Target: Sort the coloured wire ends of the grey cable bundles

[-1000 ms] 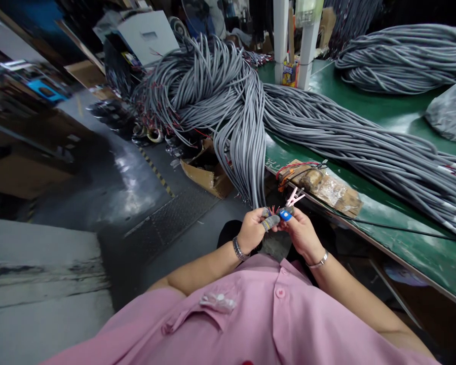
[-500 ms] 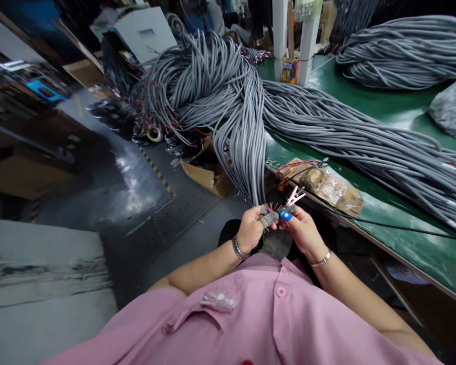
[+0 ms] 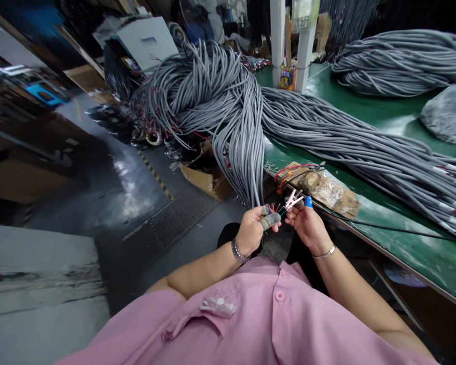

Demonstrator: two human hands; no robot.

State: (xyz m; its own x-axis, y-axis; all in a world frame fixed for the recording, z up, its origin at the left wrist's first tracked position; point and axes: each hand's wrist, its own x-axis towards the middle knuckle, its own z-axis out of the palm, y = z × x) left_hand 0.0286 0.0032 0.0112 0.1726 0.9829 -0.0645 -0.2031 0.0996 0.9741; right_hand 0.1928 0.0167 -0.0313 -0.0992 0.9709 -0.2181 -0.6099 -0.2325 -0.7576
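Note:
My left hand is closed around the end of a grey cable, with taped fingertips pinching it just below a fan of thin coloured wires. A little to the right, my right hand has its fingers curled at those wires, a blue cap on one raised fingertip. Beside it a pink clip sticks out from the edge of the green table. The cable I hold runs up into a big bundle of grey cables that hangs over the table's edge.
More grey cable lies across the table and in a coil at the back right. A taped wooden block sits by the table edge, with a plastic bag at far right. An open cardboard box stands on the floor.
My right hand has drawn a little to the right, away from my left, and its blue-capped finger has lifted. The left hand has kept its grip on the cable end.

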